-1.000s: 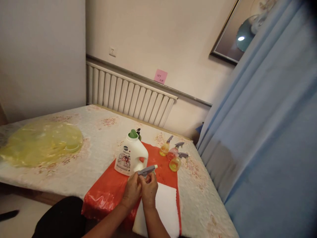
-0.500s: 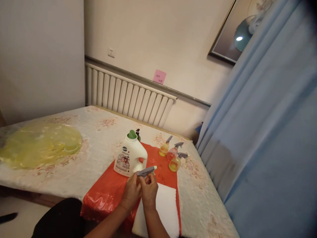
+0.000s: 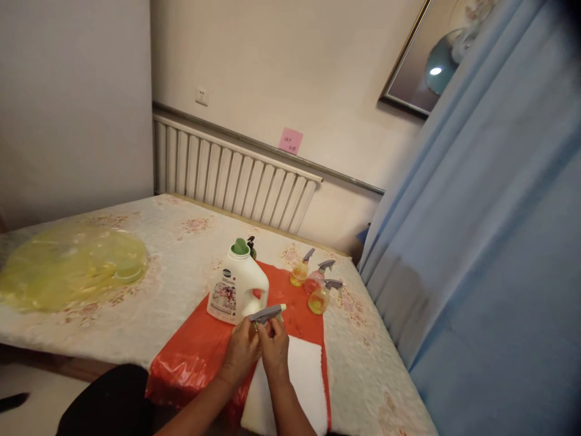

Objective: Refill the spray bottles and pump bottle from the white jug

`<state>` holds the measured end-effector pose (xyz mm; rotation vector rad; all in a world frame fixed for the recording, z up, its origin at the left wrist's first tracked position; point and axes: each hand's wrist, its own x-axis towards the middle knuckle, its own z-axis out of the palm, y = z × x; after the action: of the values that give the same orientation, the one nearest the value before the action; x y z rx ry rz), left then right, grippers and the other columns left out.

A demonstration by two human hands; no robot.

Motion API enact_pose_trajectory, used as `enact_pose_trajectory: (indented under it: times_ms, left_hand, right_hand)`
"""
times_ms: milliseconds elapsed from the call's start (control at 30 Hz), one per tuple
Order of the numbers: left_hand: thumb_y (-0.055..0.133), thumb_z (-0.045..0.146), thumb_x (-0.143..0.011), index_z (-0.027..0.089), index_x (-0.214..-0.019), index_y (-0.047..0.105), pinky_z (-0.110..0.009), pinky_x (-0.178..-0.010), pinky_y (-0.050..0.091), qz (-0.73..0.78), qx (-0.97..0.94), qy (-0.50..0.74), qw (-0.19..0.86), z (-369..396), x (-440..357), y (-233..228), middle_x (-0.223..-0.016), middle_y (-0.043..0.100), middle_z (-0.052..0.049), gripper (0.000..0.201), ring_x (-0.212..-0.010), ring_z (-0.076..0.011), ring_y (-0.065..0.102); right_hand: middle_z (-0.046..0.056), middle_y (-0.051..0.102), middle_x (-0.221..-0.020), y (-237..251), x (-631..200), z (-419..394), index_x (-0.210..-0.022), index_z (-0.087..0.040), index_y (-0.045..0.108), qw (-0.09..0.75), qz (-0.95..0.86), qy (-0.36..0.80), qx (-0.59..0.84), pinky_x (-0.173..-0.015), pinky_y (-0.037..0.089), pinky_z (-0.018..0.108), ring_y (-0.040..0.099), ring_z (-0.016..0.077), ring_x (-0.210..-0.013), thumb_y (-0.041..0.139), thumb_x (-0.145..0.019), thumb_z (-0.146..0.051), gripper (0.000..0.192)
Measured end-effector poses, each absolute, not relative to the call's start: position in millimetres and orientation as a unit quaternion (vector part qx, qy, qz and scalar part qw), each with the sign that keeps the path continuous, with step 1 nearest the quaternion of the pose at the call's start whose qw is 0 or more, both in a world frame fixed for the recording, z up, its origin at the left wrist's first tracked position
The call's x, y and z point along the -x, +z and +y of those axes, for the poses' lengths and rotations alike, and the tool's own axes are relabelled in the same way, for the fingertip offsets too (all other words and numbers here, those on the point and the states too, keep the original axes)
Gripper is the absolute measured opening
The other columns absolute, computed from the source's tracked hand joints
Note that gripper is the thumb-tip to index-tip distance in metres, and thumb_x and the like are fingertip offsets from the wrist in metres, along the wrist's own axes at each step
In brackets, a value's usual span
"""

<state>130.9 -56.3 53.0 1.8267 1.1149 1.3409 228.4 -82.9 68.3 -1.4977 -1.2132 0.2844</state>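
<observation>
In the head view, a spray bottle with a grey trigger head (image 3: pixel 267 313) is held between both hands in front of the white jug. My left hand (image 3: pixel 242 346) is closed around its lower part, and the bottle's body is mostly hidden by my fingers. Closed at the neck, just under the trigger head, is my right hand (image 3: pixel 275 346). The big white detergent jug (image 3: pixel 239 280), with a green spout in its uncapped mouth, stands upright just beyond. Three small spray bottles stand to the right: an orange one (image 3: pixel 298 275), a pink one (image 3: pixel 314 281) and a yellow one (image 3: pixel 318 301).
Red plastic sheeting (image 3: pixel 195 351) lies under the jug, and a folded white cloth (image 3: pixel 305 378) rests near my right forearm. A dark pump bottle (image 3: pixel 251 247) is partly hidden behind the jug. Yellow plastic (image 3: pixel 63 266) spreads at left. A blue curtain (image 3: pixel 481 212) hangs at right.
The view has shifted very slightly. Both hands keep their hold on the spray bottle, and nothing else has visibly moved.
</observation>
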Motion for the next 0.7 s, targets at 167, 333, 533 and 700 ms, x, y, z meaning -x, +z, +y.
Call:
enact_pose_trajectory:
  times_ms: [167,333,533,700]
  left_hand:
    - [0.048,0.033,-0.086,0.02,-0.097,0.063,-0.039,-0.08,0.055,0.406,-0.694,0.504,0.315,-55.5,-129.5,54.0,-0.089,0.071,-0.007,0.022,-0.083,-0.0234,0.067]
    - [0.048,0.03,-0.085,0.02,-0.096,0.063,-0.037,-0.08,0.055,0.41,-0.691,0.498,0.327,-54.1,-129.4,51.0,-0.089,0.072,-0.007,0.021,-0.083,-0.023,0.067]
    - [0.05,0.03,-0.084,0.02,-0.093,0.061,-0.039,-0.08,0.055,0.423,-0.681,0.497,0.333,-52.6,-129.4,45.2,-0.089,0.071,-0.007,0.018,-0.084,-0.0244,0.068]
    - [0.051,0.03,-0.084,0.02,-0.096,0.063,-0.039,-0.08,0.055,0.415,-0.683,0.493,0.343,-50.9,-128.9,46.4,-0.09,0.072,-0.007,0.02,-0.085,-0.0245,0.068]
  right_hand:
    - [-0.005,0.048,-0.062,65.3,-219.9,-81.5,-0.059,-0.023,0.049,0.568,-0.482,0.097,0.66,-0.059,0.037,0.026,0.046,0.0162,-0.059,0.061,-0.077,-0.028,0.022]
    - [-0.005,0.048,-0.062,63.1,-214.9,-82.8,-0.061,-0.023,0.051,0.571,-0.467,0.076,0.671,-0.059,0.037,0.026,0.045,0.0166,-0.059,0.062,-0.078,-0.029,0.021]
    - [-0.004,0.051,-0.063,62.9,-211.2,-84.3,-0.065,-0.023,0.055,0.573,-0.46,0.057,0.676,-0.059,0.039,0.027,0.049,0.0177,-0.06,0.062,-0.079,-0.028,0.016]
    - [-0.004,0.051,-0.06,65.5,-212.6,-84.7,-0.065,-0.024,0.056,0.563,-0.469,0.06,0.678,-0.056,0.038,0.027,0.048,0.0176,-0.056,0.061,-0.079,-0.027,0.015]
